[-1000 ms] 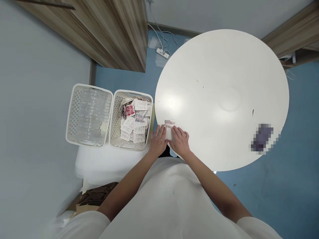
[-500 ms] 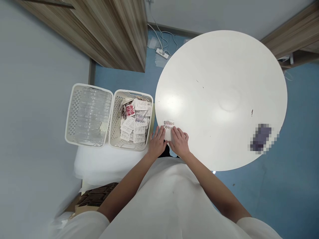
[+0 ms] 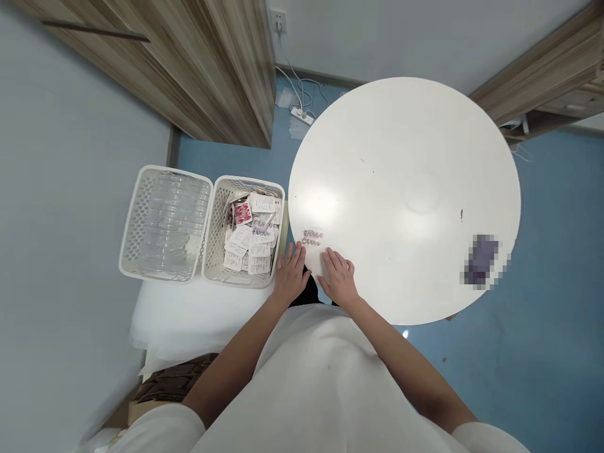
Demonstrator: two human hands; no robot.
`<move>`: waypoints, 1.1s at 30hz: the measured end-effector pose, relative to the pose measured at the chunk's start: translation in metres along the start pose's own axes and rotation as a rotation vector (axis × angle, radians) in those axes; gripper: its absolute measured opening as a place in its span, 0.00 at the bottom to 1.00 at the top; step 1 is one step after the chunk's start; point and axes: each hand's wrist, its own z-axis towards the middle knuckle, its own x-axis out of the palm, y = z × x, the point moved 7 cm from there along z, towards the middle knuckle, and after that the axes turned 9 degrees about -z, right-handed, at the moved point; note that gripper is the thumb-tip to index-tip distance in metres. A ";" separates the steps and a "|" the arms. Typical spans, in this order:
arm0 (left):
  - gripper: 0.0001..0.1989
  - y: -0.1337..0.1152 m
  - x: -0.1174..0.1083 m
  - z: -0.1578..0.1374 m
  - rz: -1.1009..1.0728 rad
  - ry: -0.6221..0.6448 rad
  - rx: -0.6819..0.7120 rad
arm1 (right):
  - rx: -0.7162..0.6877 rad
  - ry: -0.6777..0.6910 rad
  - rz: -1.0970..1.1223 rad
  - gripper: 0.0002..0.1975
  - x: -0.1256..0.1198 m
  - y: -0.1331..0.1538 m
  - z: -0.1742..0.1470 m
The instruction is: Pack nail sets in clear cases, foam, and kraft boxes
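Observation:
A small pack of press-on nails [image 3: 312,237], with two rows of pinkish, shiny pieces, lies flat near the close left edge of the round white table [image 3: 406,145]. My left hand [image 3: 290,275] rests on the table edge, fingers stretched out, fingertips at the pack's lower left corner. Slightly apart from the pack, to its lower right, my right hand [image 3: 339,275] lies flat with its fingers extended. Neither hand grips anything.
Left of the table stands a white basket [image 3: 207,251] of printed cards and nail packs. Beside it, another white basket [image 3: 123,248] holds clear plastic trays [image 3: 172,220]. A pixelated dark object [image 3: 482,259] lies at the table's right. A power strip [image 3: 302,116] sits on the floor.
My right hand has drawn back from the pack, leaving a gap, and my left fingers have slid down toward its lower corner. The whole view has shifted slightly.

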 end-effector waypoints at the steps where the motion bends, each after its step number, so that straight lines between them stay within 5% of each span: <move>1: 0.28 -0.001 0.000 -0.003 0.003 -0.010 0.006 | -0.007 0.002 0.020 0.29 -0.001 -0.002 -0.005; 12: 0.22 -0.036 0.000 -0.039 -0.048 -0.138 0.043 | -0.190 0.186 0.144 0.24 -0.009 -0.034 -0.075; 19: 0.19 -0.088 0.001 -0.068 -0.111 -0.251 0.065 | -0.300 0.118 0.121 0.22 -0.036 -0.057 -0.113; 27: 0.17 -0.137 0.015 -0.117 -0.137 -0.231 0.064 | -0.382 0.082 0.135 0.22 -0.045 -0.082 -0.157; 33: 0.17 -0.146 0.002 -0.146 -0.127 -0.168 0.005 | -0.511 0.116 0.057 0.22 -0.051 -0.065 -0.165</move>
